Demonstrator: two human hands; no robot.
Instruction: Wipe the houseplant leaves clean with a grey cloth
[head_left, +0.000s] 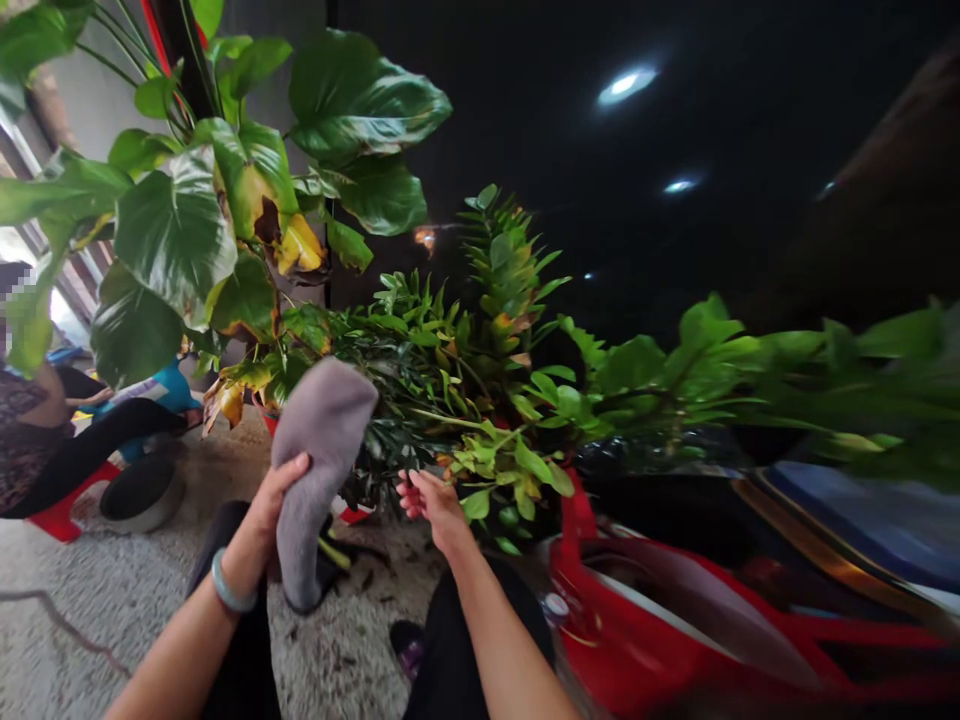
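A grey, fuzzy sock stands upright in my left hand, its rounded toe end at the top and a dark edge at its lower end. The left thumb presses its near side, while the other fingers are hidden behind it. To the right, apart from the sock, my right hand hovers before the green plants. Its fingers are curled in towards the thumb; whether something small sits between them is too fine to see.
A red bag lies open at lower right. Large leaves hang at upper left. Another person sits at far left by a red stool and a dark round basin. A cable crosses the rough floor.
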